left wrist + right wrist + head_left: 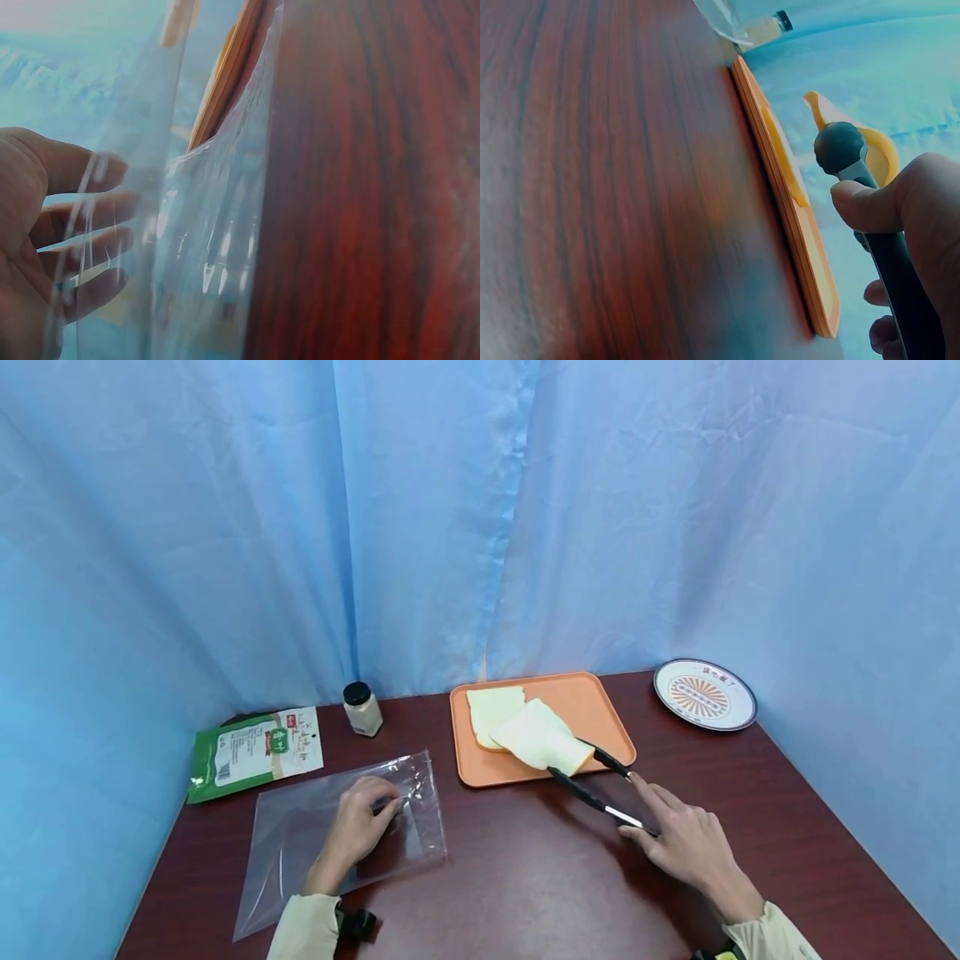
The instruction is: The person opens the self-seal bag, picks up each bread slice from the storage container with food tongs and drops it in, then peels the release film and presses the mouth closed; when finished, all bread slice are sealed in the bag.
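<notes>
A clear plastic bag (300, 827) lies at the left, its end near the tray raised and gaping in the left wrist view. My left hand (362, 818) holds the upper film near that end; its fingers (97, 289) show through the plastic. My right hand (686, 843) grips black-handled tongs (592, 797), thumb on one arm. Between the tongs' tips is a bread slice (542, 735), tilted and raised in the right wrist view. Another bread slice (491, 706) lies on the orange tray (600, 710), partly hidden behind the raised one.
A green-and-white packet (255, 752) lies at the far left. Beside it stands a small jar (363, 710) with a black lid. A patterned white plate (705, 695) sits at the back right. Blue curtains (427, 527) close off the back and sides of the dark wooden table (525, 893).
</notes>
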